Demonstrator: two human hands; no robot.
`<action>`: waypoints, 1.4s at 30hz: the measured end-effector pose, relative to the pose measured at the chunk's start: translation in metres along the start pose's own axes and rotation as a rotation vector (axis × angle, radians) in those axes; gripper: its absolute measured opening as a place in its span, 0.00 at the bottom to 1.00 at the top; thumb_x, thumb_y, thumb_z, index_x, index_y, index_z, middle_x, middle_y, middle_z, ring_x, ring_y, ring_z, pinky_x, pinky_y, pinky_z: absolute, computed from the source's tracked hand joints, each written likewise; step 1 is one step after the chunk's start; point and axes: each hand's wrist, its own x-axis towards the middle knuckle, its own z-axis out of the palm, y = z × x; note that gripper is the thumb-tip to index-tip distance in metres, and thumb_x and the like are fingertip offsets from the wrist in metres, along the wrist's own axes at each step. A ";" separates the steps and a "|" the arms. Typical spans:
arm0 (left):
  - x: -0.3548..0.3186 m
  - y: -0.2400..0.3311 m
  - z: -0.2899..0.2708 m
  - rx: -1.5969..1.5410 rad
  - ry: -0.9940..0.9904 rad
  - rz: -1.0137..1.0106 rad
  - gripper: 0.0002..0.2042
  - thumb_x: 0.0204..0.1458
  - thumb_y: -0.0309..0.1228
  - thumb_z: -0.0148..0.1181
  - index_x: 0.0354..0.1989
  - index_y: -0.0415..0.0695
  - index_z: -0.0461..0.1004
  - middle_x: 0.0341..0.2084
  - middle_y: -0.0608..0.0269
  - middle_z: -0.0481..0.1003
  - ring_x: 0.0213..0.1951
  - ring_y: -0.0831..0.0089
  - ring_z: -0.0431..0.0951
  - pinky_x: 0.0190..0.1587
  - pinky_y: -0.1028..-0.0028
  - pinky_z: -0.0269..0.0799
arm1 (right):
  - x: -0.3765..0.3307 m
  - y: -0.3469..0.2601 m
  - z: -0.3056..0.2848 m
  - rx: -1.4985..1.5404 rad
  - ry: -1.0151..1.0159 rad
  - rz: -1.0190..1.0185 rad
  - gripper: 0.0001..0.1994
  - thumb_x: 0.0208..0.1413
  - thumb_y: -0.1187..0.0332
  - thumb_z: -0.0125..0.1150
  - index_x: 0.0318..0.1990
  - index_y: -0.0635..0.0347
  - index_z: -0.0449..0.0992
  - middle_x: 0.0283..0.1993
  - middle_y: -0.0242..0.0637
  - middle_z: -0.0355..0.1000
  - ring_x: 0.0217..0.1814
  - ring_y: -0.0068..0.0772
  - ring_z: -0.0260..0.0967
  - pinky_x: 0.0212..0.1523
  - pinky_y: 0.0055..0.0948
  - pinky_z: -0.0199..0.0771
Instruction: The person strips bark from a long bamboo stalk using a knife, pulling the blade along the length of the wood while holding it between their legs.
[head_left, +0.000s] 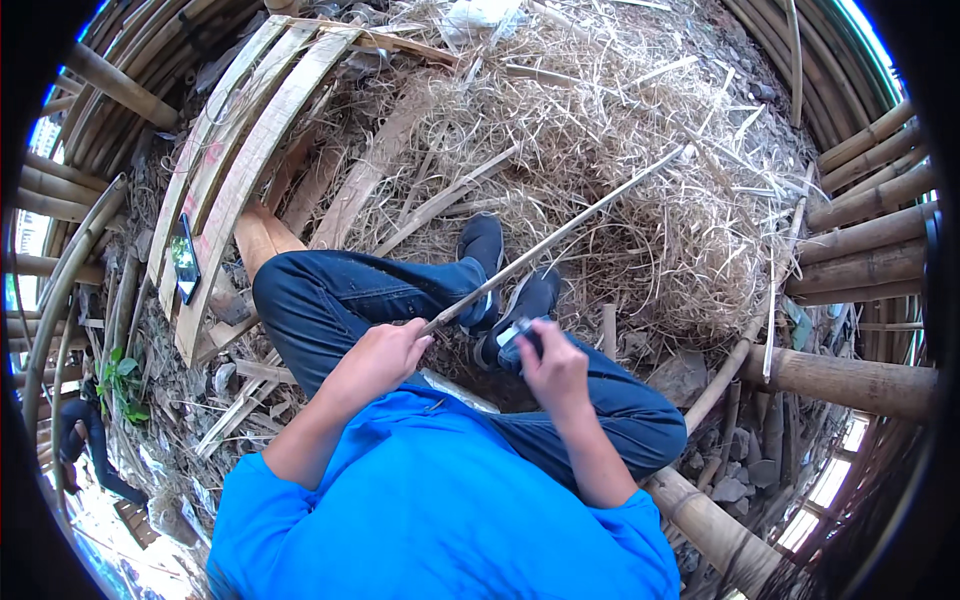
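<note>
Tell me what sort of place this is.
Probably an outdoor bamboo workshop: thick bamboo poles ring the spot, a heap of pale shavings covers the ground, and split slats lie stacked. The left hand holds a thin bamboo strip.

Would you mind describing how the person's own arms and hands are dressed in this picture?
Both forearms are bare. A bright blue short-sleeved shirt covers the upper arms, its sleeves ending near the elbows. The left hand and right hand wear no gloves; no watch, ring or band can be made out.
</note>
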 end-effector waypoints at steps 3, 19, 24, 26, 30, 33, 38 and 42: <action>-0.005 0.001 0.002 0.001 0.018 -0.001 0.11 0.58 0.34 0.50 0.36 0.36 0.68 0.22 0.40 0.71 0.31 0.41 0.73 0.33 0.52 0.67 | 0.019 0.013 -0.011 -0.093 -0.005 0.233 0.11 0.55 0.66 0.60 0.41 0.63 0.70 0.35 0.47 0.74 0.35 0.49 0.75 0.32 0.40 0.75; -0.012 0.011 -0.007 0.012 -0.012 -0.075 0.10 0.59 0.33 0.49 0.35 0.37 0.66 0.20 0.40 0.70 0.29 0.40 0.72 0.30 0.52 0.63 | -0.002 -0.012 -0.002 0.055 0.019 -0.085 0.12 0.49 0.70 0.66 0.40 0.64 0.74 0.29 0.43 0.72 0.30 0.44 0.74 0.30 0.37 0.74; -0.018 0.011 0.001 0.023 0.023 -0.070 0.10 0.59 0.33 0.49 0.34 0.37 0.66 0.20 0.40 0.70 0.29 0.40 0.72 0.30 0.52 0.64 | 0.012 0.014 -0.004 -0.054 0.119 0.080 0.12 0.49 0.70 0.65 0.40 0.65 0.74 0.29 0.46 0.73 0.29 0.48 0.73 0.28 0.39 0.73; -0.019 0.010 0.001 0.013 0.038 -0.055 0.10 0.59 0.33 0.49 0.34 0.37 0.66 0.20 0.40 0.70 0.29 0.40 0.72 0.30 0.51 0.64 | 0.000 -0.001 0.002 0.021 0.093 -0.097 0.14 0.48 0.69 0.66 0.41 0.65 0.74 0.29 0.45 0.73 0.29 0.46 0.73 0.29 0.38 0.74; -0.020 0.014 0.000 0.037 0.015 -0.070 0.10 0.59 0.33 0.50 0.34 0.37 0.66 0.20 0.40 0.70 0.29 0.40 0.72 0.29 0.51 0.63 | 0.000 -0.003 0.005 0.072 0.110 -0.107 0.12 0.47 0.71 0.66 0.39 0.64 0.74 0.29 0.45 0.73 0.29 0.45 0.74 0.30 0.37 0.74; -0.020 0.012 0.004 0.037 0.025 -0.044 0.10 0.59 0.33 0.50 0.33 0.37 0.66 0.19 0.40 0.70 0.28 0.40 0.72 0.29 0.50 0.64 | 0.008 0.011 0.002 0.016 0.152 0.100 0.09 0.49 0.72 0.64 0.37 0.65 0.74 0.28 0.46 0.72 0.29 0.48 0.73 0.29 0.38 0.73; -0.021 0.014 -0.002 0.001 0.002 -0.075 0.10 0.59 0.33 0.49 0.32 0.37 0.66 0.19 0.40 0.71 0.27 0.40 0.72 0.29 0.49 0.65 | -0.007 -0.006 0.010 0.132 0.039 -0.091 0.12 0.48 0.71 0.66 0.39 0.66 0.74 0.29 0.47 0.73 0.30 0.47 0.74 0.29 0.38 0.74; -0.018 0.011 0.007 -0.063 0.003 -0.074 0.11 0.60 0.33 0.49 0.33 0.36 0.66 0.19 0.41 0.69 0.27 0.41 0.71 0.29 0.53 0.63 | 0.000 0.008 0.016 0.111 0.195 0.080 0.13 0.46 0.71 0.68 0.39 0.65 0.75 0.29 0.47 0.73 0.29 0.46 0.74 0.29 0.37 0.74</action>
